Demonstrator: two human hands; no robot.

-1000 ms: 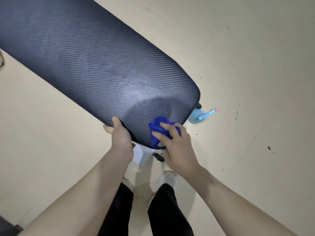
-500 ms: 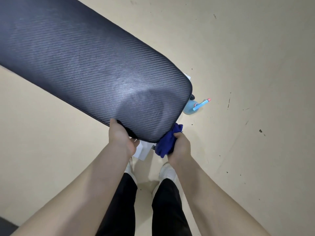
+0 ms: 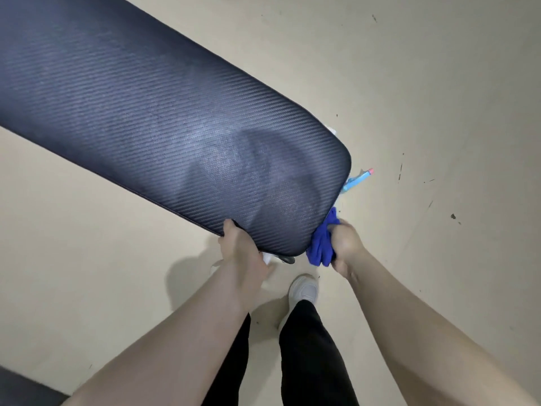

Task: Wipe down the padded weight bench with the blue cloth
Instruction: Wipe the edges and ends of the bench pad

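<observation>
Padding on the weight bench [image 3: 164, 136] fills the upper left of what we see: a long dark pad with a fine diagonal weave, running from the top left corner down to a rounded end just in front of us. A paler, hazy patch shows on its surface near that end.

We see the left hand [image 3: 243, 253] at the pad's near edge, thumb up on the top surface and palm against the rim; its other fingers go under the pad, so we cannot tell how tightly they curl. The right hand [image 3: 345, 244] is at the rounded near-right corner, fingers curled round the bunched blue cloth [image 3: 322, 244]. The cloth is pressed against the side rim of the pad at that corner, with a loose fold hanging down below the hand.

Beyond the far right corner of the pad, a light blue spray bottle [image 3: 355, 180] with a pink tip pokes out, on the floor [image 3: 439, 83] and partly hidden by the pad. The floor is pale beige with small dark scuffs and specks to the right.

Below the hands we see black trouser legs [image 3: 310, 353] and a white shoe [image 3: 304, 290] on the floor. A bit of white bench frame [image 3: 268, 258] shows under the pad's end between the hands.
</observation>
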